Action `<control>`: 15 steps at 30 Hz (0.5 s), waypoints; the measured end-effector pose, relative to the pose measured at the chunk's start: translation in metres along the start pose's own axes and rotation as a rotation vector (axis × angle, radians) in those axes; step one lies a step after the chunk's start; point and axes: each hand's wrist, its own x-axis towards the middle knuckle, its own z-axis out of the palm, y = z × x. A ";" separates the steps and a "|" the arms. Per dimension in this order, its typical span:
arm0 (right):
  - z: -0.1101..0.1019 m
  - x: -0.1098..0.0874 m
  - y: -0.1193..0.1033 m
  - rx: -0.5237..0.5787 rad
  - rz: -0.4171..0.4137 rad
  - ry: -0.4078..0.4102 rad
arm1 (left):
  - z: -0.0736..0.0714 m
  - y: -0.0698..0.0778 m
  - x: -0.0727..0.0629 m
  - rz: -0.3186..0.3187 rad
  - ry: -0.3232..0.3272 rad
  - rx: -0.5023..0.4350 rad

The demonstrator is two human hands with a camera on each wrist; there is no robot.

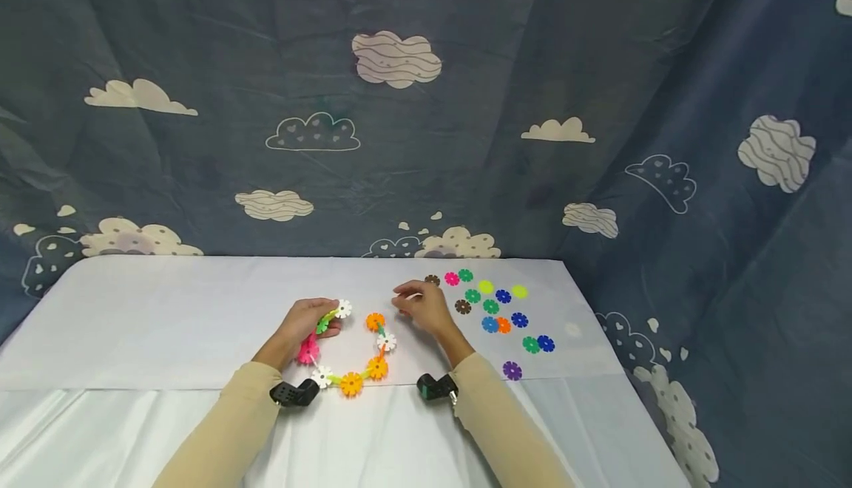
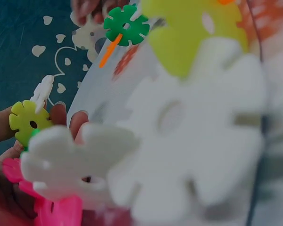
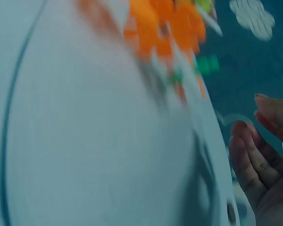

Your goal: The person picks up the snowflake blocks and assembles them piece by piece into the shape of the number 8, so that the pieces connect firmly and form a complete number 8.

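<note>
Flower-shaped interlocking discs are joined into a curved chain with an orange disc point(image 1: 351, 384) at its near bend. My left hand point(image 1: 302, 324) holds the chain's left end, around the green and yellow-green discs, with a white disc point(image 1: 343, 308) at the tip. In the left wrist view, a yellow disc point(image 2: 27, 121) and pink disc point(image 2: 59, 212) show by that hand, while large white discs hide part of it. The chain's other end has an orange disc point(image 1: 375, 322). Just right of it hovers my right hand point(image 1: 426, 309), thumb and fingers apart with nothing between them in the right wrist view.
Several loose discs lie right of my right hand, among them a brown disc point(image 1: 463, 307), a purple disc point(image 1: 512, 370) and a blue disc point(image 1: 519, 319). A white cloth point(image 1: 166, 318) covers the table. Behind it hangs a dark curtain point(image 1: 466, 177) with cloud prints.
</note>
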 end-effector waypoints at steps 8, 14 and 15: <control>-0.071 -0.006 0.045 -0.274 0.129 0.165 | -0.003 0.001 0.000 -0.001 0.002 0.002; -0.091 -0.008 0.056 -0.419 0.202 0.094 | -0.001 0.000 -0.001 -0.001 0.005 -0.016; -0.092 -0.008 0.057 -0.429 0.213 0.083 | -0.001 0.000 -0.001 -0.001 0.004 -0.021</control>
